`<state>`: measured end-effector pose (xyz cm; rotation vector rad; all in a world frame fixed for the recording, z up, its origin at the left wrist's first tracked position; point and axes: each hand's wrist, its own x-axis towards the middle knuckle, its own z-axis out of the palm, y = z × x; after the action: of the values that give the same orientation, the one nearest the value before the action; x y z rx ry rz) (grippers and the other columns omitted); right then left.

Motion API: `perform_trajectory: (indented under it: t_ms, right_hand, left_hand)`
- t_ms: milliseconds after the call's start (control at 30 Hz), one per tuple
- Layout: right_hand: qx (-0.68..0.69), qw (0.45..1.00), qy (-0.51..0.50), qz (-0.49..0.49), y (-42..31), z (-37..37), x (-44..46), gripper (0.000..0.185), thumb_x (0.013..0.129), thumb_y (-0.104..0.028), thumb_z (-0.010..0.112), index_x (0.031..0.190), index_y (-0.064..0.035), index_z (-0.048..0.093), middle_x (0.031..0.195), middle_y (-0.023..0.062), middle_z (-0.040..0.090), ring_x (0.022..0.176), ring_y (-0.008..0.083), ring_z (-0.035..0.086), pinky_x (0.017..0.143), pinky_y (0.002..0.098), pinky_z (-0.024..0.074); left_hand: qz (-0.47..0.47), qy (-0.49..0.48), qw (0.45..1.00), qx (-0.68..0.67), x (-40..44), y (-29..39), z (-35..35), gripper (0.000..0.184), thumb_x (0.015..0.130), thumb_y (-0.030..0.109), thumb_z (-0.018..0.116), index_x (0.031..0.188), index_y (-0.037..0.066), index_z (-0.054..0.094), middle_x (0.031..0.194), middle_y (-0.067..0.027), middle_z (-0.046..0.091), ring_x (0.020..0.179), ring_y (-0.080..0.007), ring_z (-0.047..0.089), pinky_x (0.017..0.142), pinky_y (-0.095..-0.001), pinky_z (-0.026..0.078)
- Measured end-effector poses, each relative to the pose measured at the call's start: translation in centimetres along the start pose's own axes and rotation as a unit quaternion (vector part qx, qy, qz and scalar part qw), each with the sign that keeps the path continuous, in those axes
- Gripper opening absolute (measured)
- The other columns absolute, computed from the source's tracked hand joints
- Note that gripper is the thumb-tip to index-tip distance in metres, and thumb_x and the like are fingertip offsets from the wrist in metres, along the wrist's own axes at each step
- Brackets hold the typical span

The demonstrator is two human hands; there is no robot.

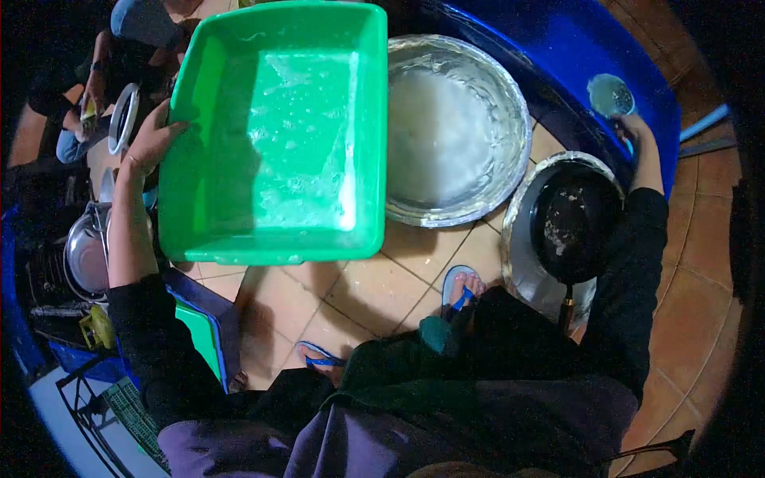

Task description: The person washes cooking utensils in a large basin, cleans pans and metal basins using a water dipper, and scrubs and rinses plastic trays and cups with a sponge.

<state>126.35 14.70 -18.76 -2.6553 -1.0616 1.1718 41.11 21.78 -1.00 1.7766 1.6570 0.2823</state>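
My left hand [151, 142] grips the left rim of a green rectangular basin [211, 151], its thumb over the edge. The basin is tilted toward me, and white suds and wet streaks show inside it. At the right, my right hand [633, 131] is closed on a small pale dipper [611, 94], whose handle is partly hidden by the fingers. This dipper is above or against a large blue tub [558, 40]; whether it touches cannot be made out. Behind the green basin's right side stands a round metal basin [510, 119] with cloudy whitish liquid.
A black frying pan [578, 227] lies in another round metal basin [522, 279] by my right forearm. Far left, another person's hand [89, 103] holds something yellowish near a white ring-shaped item [123, 119]. A metal pot [86, 253] and dark blue crate [227, 327] are at left.
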Motion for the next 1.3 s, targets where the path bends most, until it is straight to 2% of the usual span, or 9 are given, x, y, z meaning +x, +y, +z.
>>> perform_trajectory:
  t_ms: [67,233,433,600,733,800,867,933,1300]
  right_hand:
    - [0.293,0.954,0.051,-0.042,0.5,0.3,-0.4,0.019,0.084,-0.022,0.056,0.073,-0.0065,0.051,0.052,-0.0019,0.046,0.038,0.0086,0.038,0.034,0.0250,0.0307]
    - [0.462,0.879,0.064,-0.101,-3.5,-1.4,-6.1,0.017,0.085,-0.017,0.055,0.073,-0.0086,0.047,0.053,-0.0043,0.040,0.039,0.0056,0.034,0.036,0.0200,0.0298]
    - [0.456,0.861,0.085,-0.207,-8.8,-3.6,-13.8,0.012,0.085,-0.017,0.056,0.081,-0.0067,0.051,0.057,-0.0066,0.038,0.043,0.0023,0.033,0.036,0.0173,0.0285]
    - [0.457,0.831,0.056,-0.313,-14.7,-0.2,-19.3,0.014,0.085,-0.018,0.056,0.079,-0.0073,0.050,0.061,-0.0065,0.038,0.045,0.0009,0.032,0.037,0.0158,0.0278]
    - [0.465,0.786,-0.023,-0.406,-20.1,3.5,-20.8,0.015,0.086,-0.017,0.055,0.077,-0.0064,0.047,0.060,-0.0047,0.040,0.044,0.0014,0.033,0.037,0.0170,0.0274]
    - [0.456,0.810,0.017,-0.369,-22.8,4.9,-20.8,0.014,0.080,-0.018,0.058,0.076,-0.0064,0.050,0.069,0.0052,0.053,0.049,0.0125,0.046,0.043,0.0261,0.0391]
    - [0.505,0.787,0.060,-0.350,-27.4,9.4,-25.2,0.024,0.082,-0.021,0.057,0.065,-0.0126,0.043,0.052,-0.0066,0.036,0.038,0.0030,0.031,0.034,0.0182,0.0245]
    - [0.504,0.785,0.118,-0.341,-30.2,12.1,-25.8,0.019,0.082,-0.018,0.056,0.068,-0.0102,0.046,0.054,-0.0032,0.041,0.038,0.0055,0.034,0.034,0.0210,0.0301]
    - [0.495,0.823,0.019,-0.278,-33.5,23.0,-30.5,0.017,0.082,-0.017,0.058,0.081,-0.0051,0.046,0.060,-0.0007,0.043,0.043,0.0056,0.037,0.037,0.0208,0.0290]
  left_hand:
    - [-0.025,-0.021,0.996,-0.087,0.8,-1.5,-0.3,0.056,0.079,0.009,0.059,0.128,-0.001,0.034,0.113,-0.0114,0.052,0.097,-0.0185,0.053,0.082,-0.0289,0.044]
    - [-0.005,0.067,0.997,-0.030,0.3,0.8,1.4,0.057,0.079,0.009,0.058,0.128,-0.002,0.031,0.112,-0.0117,0.053,0.097,-0.0185,0.052,0.080,-0.0283,0.044]
    - [0.060,0.162,0.971,0.166,3.0,-1.4,2.1,0.048,0.076,0.019,0.056,0.117,0.004,0.038,0.102,-0.0197,0.058,0.095,-0.0315,0.057,0.079,-0.0358,0.043]
    - [0.071,0.162,0.972,0.155,3.4,-1.5,2.1,0.054,0.077,0.007,0.057,0.123,0.013,0.030,0.102,-0.0136,0.055,0.084,-0.0206,0.055,0.071,-0.0322,0.046]
    - [0.055,0.138,0.979,0.142,2.0,1.5,3.0,0.062,0.074,0.010,0.054,0.128,0.015,0.023,0.105,-0.0266,0.054,0.102,-0.0391,0.053,0.084,-0.0394,0.042]
    - [0.135,0.164,0.957,0.198,2.4,0.5,3.1,0.067,0.074,0.006,0.052,0.131,0.016,0.020,0.109,-0.0260,0.053,0.104,-0.0397,0.051,0.085,-0.0394,0.041]
    - [0.122,0.123,0.974,0.147,2.0,1.8,3.6,0.069,0.074,0.002,0.051,0.133,0.017,0.019,0.112,-0.0253,0.051,0.105,-0.0396,0.051,0.086,-0.0398,0.041]
    - [0.226,0.152,0.947,0.171,1.8,1.7,3.8,0.068,0.074,0.000,0.051,0.133,0.017,0.021,0.113,-0.0255,0.050,0.106,-0.0393,0.050,0.086,-0.0405,0.041]
    - [0.234,0.213,0.902,0.294,1.7,2.4,6.3,0.069,0.071,-0.003,0.051,0.132,0.015,0.026,0.132,-0.0186,0.033,0.122,-0.0363,0.031,0.096,-0.0437,0.033]
